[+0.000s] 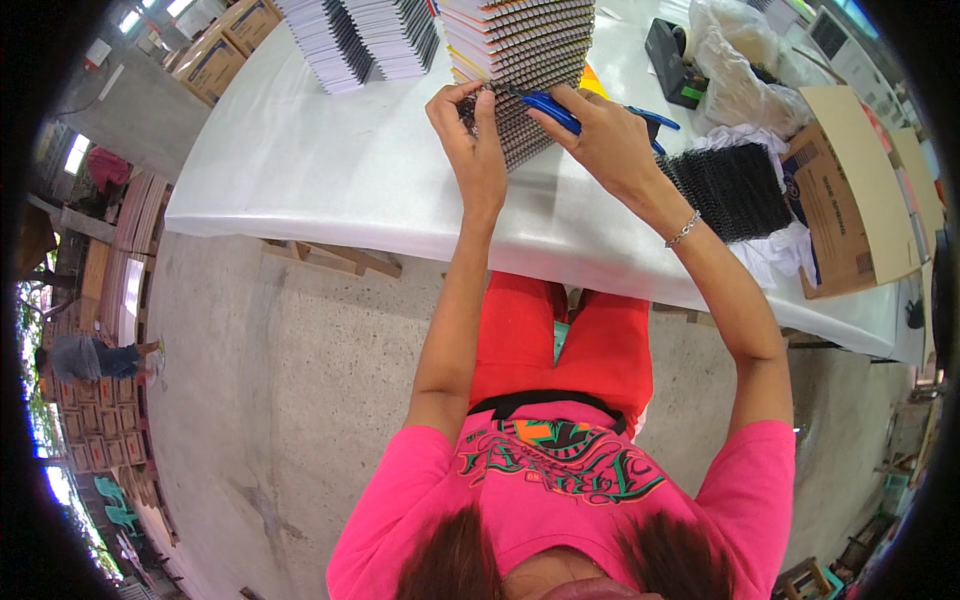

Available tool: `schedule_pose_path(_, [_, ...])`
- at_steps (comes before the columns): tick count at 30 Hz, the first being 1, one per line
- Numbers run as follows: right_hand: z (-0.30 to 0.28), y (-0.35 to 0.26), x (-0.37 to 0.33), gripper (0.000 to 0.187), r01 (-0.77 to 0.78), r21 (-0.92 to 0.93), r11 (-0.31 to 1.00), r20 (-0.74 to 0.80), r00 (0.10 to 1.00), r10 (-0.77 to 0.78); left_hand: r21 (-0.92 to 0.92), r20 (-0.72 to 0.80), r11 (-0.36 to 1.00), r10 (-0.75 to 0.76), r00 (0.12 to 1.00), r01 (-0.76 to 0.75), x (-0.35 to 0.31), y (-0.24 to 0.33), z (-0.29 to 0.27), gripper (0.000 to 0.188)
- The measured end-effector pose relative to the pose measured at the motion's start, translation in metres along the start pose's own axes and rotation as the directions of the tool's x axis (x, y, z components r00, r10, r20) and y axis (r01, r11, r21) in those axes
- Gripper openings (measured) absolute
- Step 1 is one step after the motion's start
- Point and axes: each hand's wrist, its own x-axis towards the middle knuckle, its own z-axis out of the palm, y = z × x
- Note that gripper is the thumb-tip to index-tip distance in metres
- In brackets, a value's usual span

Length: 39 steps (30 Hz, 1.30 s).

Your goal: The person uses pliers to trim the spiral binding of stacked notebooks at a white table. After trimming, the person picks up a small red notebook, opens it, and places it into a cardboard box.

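A tall stack of spiral-bound notebooks [525,40] stands on the white table [330,170] in front of me. My left hand [472,140] pinches the black wire spine at the stack's near edge. My right hand [600,135] grips blue-handled pliers [556,110] whose tip touches the same spine. A thin bracelet circles my right wrist.
Two more notebook stacks [365,35] stand at the back left. A pile of black wire coils [735,185] lies right of my hands, beside an open cardboard box [850,190], a plastic bag [735,60] and a black device [670,60]. A person [90,358] stands far left.
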Motion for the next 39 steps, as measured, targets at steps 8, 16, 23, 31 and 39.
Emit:
schedule_pose_path(8, [-0.003,-0.003,-0.014,0.046,-0.116,0.068,0.991,0.018,0.993,0.115,-0.148,-0.061,0.987,-0.070,0.996,0.061,-0.001,0.008,0.002,0.034])
schedule_pose_path(16, [0.007,0.008,-0.012,0.052,0.064,-0.039,0.997,-0.134,0.989,-0.068,0.006,0.023,1.000,-0.027,0.999,0.027,-0.005,0.003,-0.002,0.035])
schedule_pose_path(23, [0.008,0.001,-0.004,0.047,0.094,-0.091,0.991,-0.096,0.990,-0.102,0.052,0.020,0.998,0.030,0.999,-0.031,-0.006,0.002,-0.003,0.030])
schedule_pose_path(31, [0.014,0.012,0.000,0.039,0.126,0.003,0.992,-0.006,0.992,-0.126,0.068,0.013,0.996,0.062,0.998,-0.063,-0.006,-0.001,-0.001,0.029])
schedule_pose_path(39, [-0.002,-0.006,-0.008,0.041,-0.023,0.030,0.999,0.070,0.997,0.021,-0.085,-0.009,0.994,-0.071,0.997,0.070,-0.006,-0.004,-0.001,0.035])
